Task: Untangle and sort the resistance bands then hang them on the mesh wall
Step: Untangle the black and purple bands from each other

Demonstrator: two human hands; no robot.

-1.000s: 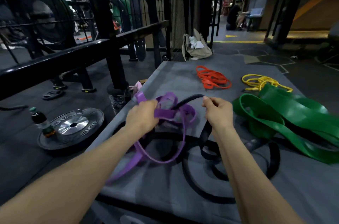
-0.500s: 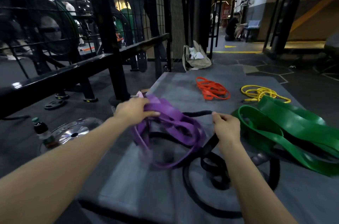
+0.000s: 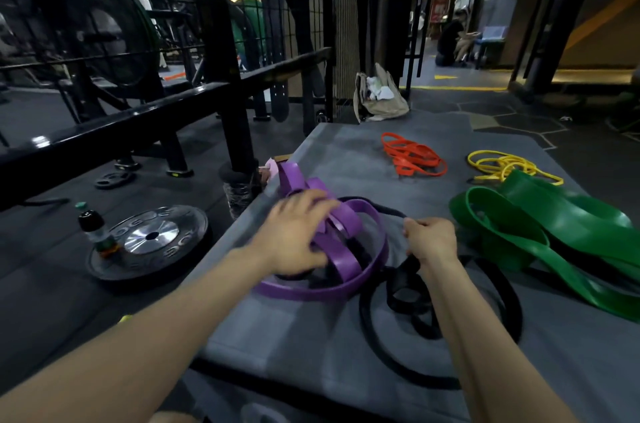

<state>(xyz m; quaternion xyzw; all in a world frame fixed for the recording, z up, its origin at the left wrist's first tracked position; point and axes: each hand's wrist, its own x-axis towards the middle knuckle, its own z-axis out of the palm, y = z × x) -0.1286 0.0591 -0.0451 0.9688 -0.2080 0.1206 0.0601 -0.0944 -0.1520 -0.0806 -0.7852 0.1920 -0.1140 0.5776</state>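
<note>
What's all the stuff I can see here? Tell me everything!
purple band: one, purple, mat's left side
black band: one tangle, black, mat's near middle
green bands: count unclear, green, mat's right
orange bands: count unclear, orange, far middle
yellow bands: count unclear, yellow, far right
mat: one, grey
weight plate: one, black, floor left
bottle: one, on plate
bag: one, beige, beyond mat
mesh wall: black, behind
left hand: on purple band
right hand: holds black band

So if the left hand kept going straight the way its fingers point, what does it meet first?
The left hand lies over the purple band, fingers pointing up and right. It likely meets the purple loops first, then the black band just beyond; depth is unclear.
</note>
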